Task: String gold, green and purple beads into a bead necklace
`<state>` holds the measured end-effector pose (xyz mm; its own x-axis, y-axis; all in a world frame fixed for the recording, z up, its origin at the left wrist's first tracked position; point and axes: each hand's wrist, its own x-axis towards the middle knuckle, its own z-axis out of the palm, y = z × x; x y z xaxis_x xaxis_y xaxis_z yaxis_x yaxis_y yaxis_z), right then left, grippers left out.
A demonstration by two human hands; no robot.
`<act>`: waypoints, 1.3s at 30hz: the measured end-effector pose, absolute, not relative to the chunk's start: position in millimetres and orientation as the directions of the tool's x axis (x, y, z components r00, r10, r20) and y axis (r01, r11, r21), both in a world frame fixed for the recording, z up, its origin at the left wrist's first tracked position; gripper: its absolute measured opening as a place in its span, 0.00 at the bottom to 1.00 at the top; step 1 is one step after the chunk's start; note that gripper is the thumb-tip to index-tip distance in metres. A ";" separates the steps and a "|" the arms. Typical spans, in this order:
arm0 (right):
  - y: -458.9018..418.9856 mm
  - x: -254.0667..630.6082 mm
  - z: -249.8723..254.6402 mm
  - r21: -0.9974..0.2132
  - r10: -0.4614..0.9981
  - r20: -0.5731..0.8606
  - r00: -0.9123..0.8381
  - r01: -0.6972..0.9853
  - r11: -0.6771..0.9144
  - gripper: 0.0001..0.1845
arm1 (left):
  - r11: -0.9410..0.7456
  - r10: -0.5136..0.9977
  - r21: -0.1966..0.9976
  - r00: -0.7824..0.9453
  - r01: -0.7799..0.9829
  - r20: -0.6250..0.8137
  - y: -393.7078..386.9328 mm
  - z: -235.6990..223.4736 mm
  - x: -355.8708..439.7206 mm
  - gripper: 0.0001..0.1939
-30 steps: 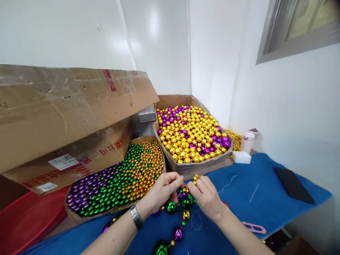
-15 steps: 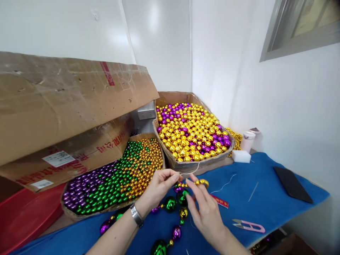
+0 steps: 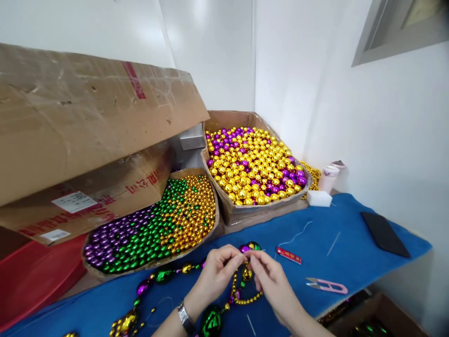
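Observation:
My left hand (image 3: 219, 274) and my right hand (image 3: 272, 281) meet fingertip to fingertip above the blue cloth (image 3: 287, 313). Both are closed in a pinch on a thin white thread, mostly hidden by the fingers. Below them hangs a loop of small gold beads (image 3: 247, 301). Behind the fingertips shows a large green bead (image 3: 254, 245) beside a purple one. A necklace of larger purple, green and gold beads runs across the cloth to the left; its big green bead (image 3: 211, 320) lies near my left wrist.
Shallow boxes hold purple, green and gold beads (image 3: 140, 245) and larger gold and purple beads (image 3: 250, 164). Pink thread snips (image 3: 328, 285), a red label strip (image 3: 289, 255), a white block (image 3: 319, 198) and a black flat piece (image 3: 385, 234) lie to the right. A red basin (image 3: 42, 276) stands left.
My hands have come together and sit slightly lower. The small gold beads, bunched by my right hand before, now hang in a loop beneath. The view has tilted down a little.

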<state>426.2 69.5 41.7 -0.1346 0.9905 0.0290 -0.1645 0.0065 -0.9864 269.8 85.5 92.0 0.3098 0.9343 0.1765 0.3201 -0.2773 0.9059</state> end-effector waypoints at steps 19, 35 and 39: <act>77.9 414.2 47.1 -0.842 0.982 -0.091 -0.166 -0.513 -0.165 0.15 | 0.021 0.999 0.990 -0.027 -0.141 -0.025 80.9 71.4 270.6 0.14; 84.4 425.1 45.3 -0.941 0.918 0.320 -0.235 0.033 0.337 0.11 | -0.008 0.993 0.953 0.118 0.303 -0.029 75.1 72.4 268.0 0.17; 87.6 421.8 48.7 -0.900 0.874 0.347 -0.339 0.143 0.413 0.10 | -0.074 0.991 0.918 0.134 0.389 0.023 70.6 67.9 262.7 0.19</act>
